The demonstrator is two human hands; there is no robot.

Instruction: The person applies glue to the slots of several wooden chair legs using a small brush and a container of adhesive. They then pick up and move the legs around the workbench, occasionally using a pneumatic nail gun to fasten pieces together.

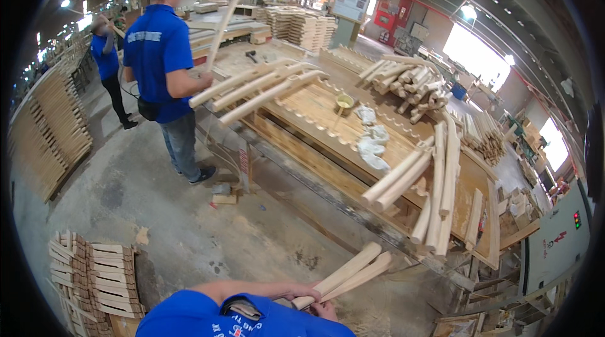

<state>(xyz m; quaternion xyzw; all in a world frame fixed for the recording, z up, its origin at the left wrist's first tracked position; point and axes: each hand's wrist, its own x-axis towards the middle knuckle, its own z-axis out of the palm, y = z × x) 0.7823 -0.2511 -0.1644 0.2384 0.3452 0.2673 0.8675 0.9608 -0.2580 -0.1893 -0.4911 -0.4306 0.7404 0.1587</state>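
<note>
Close to my body at the bottom, my left hand grips the near end of two pale wooden furniture bars. My right hand is closed on the same end, just below and to the right of the left one. The bars lie side by side and fan slightly apart toward their rounded far ends, which point up and right toward the workbench. Whether they are joined at the gripped end is hidden by my fingers.
The bench carries curved wooden bars, a heap of wooden parts, a small bowl and white cloths. A co-worker holds a long bar at left. Stacked parts stand lower left; a control cabinet stands right.
</note>
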